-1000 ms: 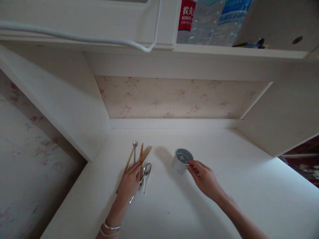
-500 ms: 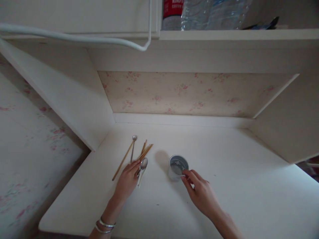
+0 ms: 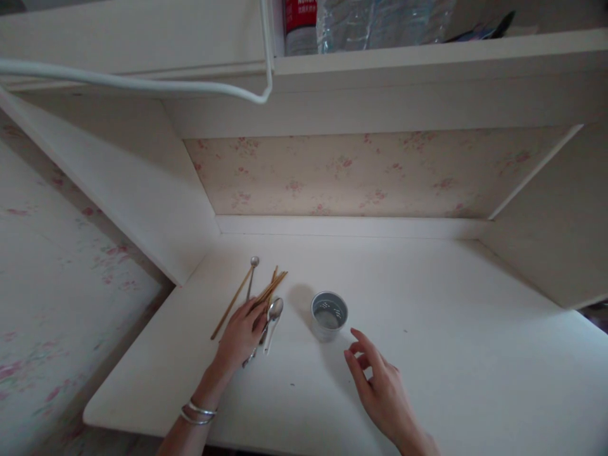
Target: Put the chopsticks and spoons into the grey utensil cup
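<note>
My left hand (image 3: pixel 243 332) is closed around a bundle of wooden chopsticks (image 3: pixel 276 282), low over the desk; their lower ends are hidden by the hand. Close against its fingers lie a metal spoon (image 3: pixel 275 308) and a white-handled spoon (image 3: pixel 269 339). Left of these, one lone chopstick (image 3: pixel 231 304) and a long-handled small spoon (image 3: pixel 254 261) rest on the desk. A grey cylindrical holder (image 3: pixel 329 315) with holes in its bottom stands upright between my hands. My right hand (image 3: pixel 377 383) is apart from it at the lower right, open, fingers slightly bent.
The white desk (image 3: pixel 446 316) has a panel on each side and a flowered wall behind. Above, a shelf (image 3: pixel 427 54) holds wrapped plastic bottles (image 3: pixel 363 25). A white cable (image 3: pixel 156 84) hangs across the upper left.
My right hand has let go of the holder's rim and drawn back toward me. My left hand has shifted slightly on the chopsticks, and the view has moved a little.
</note>
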The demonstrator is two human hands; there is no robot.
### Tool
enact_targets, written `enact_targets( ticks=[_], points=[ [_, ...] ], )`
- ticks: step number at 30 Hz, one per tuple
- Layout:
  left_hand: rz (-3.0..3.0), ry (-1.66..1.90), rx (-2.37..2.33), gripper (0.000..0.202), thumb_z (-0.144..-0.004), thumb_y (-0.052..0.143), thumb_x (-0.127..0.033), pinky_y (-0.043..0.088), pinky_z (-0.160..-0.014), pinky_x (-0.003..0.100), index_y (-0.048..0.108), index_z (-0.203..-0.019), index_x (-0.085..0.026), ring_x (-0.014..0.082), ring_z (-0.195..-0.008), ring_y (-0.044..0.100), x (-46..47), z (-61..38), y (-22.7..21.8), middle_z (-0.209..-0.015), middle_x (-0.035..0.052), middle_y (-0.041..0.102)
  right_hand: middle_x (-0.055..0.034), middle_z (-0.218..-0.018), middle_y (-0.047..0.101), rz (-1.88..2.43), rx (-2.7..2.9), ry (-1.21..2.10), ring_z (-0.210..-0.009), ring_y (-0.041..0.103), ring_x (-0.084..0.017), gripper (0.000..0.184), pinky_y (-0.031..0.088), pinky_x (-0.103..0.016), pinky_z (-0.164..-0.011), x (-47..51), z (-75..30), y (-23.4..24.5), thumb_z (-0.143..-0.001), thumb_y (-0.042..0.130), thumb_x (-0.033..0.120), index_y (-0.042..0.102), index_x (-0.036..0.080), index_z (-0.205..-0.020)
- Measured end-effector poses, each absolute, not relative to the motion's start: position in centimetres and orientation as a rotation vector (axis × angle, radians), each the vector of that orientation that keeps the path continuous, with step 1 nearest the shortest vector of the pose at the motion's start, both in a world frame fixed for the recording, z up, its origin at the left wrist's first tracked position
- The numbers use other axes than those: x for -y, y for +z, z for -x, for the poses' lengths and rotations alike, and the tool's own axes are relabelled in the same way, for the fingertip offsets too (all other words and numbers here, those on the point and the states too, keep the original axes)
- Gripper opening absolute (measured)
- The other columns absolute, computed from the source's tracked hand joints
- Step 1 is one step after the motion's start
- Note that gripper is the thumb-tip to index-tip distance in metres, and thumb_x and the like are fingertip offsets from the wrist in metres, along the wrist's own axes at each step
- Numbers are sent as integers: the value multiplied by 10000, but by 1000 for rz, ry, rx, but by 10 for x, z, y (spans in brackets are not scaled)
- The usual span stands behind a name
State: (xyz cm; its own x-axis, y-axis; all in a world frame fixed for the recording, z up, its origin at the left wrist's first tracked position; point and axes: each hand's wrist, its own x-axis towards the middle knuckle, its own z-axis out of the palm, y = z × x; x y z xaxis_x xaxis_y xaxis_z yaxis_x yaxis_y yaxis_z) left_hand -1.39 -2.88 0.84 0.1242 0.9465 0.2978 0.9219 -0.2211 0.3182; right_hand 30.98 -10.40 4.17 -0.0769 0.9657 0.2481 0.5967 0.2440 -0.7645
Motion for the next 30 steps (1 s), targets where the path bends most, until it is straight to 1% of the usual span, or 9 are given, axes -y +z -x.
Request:
enact_targets(
  ticks=[3,7,10,12,16,20,23,26,30],
  points=[
    [-2273,685,-1968,377,-955,451,-391,404,-1116,413,616,-1253,-230,228,-1279,516,26,19,7,-1343,82,585,-42,-900,709,1479,1668,632,-620,681,-153,365,552,-218,-480,113,-314,29,-952,465,424,507,268,-1279],
    [-2252,683,-1985,393,-971,393,-365,413,-1105,405,640,-1213,-178,225,-1225,557,18,24,7,-1286,101,622,-44,-868,717,1521,1566,710,-634,685,-160,355,545,-218,-490,119,-313,12,-949,461,455,540,252,-1229],
    [-2233,683,-1983,383,-969,371,-323,443,-1075,397,673,-1157,-182,219,-1158,599,13,26,8,-1209,90,666,-41,-815,713,1542,1533,763,-624,676,-166,366,557,-245,-561,117,-309,3,-945,456,481,560,236,-1196],
    [-2214,725,-1977,374,-962,371,-312,455,-1062,397,675,-1145,-190,217,-1142,606,12,26,9,-1198,85,671,-37,-798,702,1547,1507,797,-613,664,-168,382,556,-259,-578,114,-306,0,-941,451,500,558,232,-1191],
    [-2164,859,-1983,350,-960,376,-315,454,-1056,380,664,-1126,-206,206,-1132,604,19,25,13,-1200,76,660,-16,-719,667,1580,1433,814,-582,628,-177,366,533,-270,-553,109,-302,-2,-926,453,541,578,236,-1083],
    [-2111,873,-2107,327,-950,392,-342,481,-987,357,683,-1020,-211,216,-1051,625,29,36,24,-1096,69,690,2,-654,641,1604,1470,800,-547,596,-180,341,490,-273,-528,106,-301,1,-922,448,552,585,245,-981],
    [-2095,800,-2228,338,-938,397,-359,471,-966,363,688,-1000,-197,233,-1015,628,25,54,37,-1067,79,701,8,-649,633,1604,1514,797,-546,584,-174,325,463,-272,-532,104,-300,3,-932,442,535,584,247,-978],
    [-1989,636,-2308,357,-925,403,-381,480,-906,341,671,-1061,-189,229,-975,643,10,72,47,-1094,79,703,7,-664,631,1592,1490,841,-552,581,-171,322,459,-273,-540,102,-300,2,-932,450,528,576,240,-1001],
    [-1918,384,-2312,358,-910,414,-414,481,-810,308,657,-1049,-191,220,-925,659,-14,82,52,-1030,79,710,-28,-818,655,1557,1340,879,-568,587,-161,355,473,-266,-515,100,-300,0,-905,512,523,524,223,-1094]
  ],
)
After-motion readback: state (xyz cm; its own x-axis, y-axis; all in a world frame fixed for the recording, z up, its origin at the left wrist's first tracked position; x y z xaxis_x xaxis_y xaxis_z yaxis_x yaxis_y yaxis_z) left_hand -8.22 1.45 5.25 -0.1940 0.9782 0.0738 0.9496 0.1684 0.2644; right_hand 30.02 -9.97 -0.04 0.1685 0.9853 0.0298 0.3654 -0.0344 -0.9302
